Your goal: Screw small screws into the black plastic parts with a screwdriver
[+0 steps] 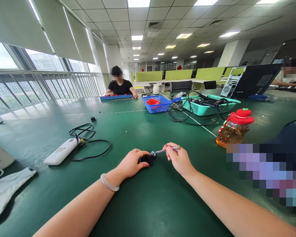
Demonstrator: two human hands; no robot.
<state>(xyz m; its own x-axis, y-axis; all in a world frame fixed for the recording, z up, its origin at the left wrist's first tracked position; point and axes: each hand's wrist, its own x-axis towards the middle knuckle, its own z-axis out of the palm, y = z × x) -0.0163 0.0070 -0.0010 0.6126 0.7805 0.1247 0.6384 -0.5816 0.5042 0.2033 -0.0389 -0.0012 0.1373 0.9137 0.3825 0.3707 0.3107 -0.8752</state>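
Note:
My left hand [132, 164], with a pale bangle at the wrist, closes its thumb and fingers around a small black object [151, 159] on the green table. A greyish-blue round part shows at the object's far end; its exact kind I cannot make out. Between the thumb and fingers of my right hand [180, 159] is a slim screwdriver [173, 148], held almost level. Its thin metal shaft points left, and the tip meets or nearly meets the greyish part. The fingers partly cover the handle.
To the left lie a white power bank [62, 152] and a looped black cable [106, 141]. A blue basket [158, 107], a green basket [199, 109] heaped with cables and a red-lidded bottle [233, 133] stand farther off. Across the table sits another person [119, 87].

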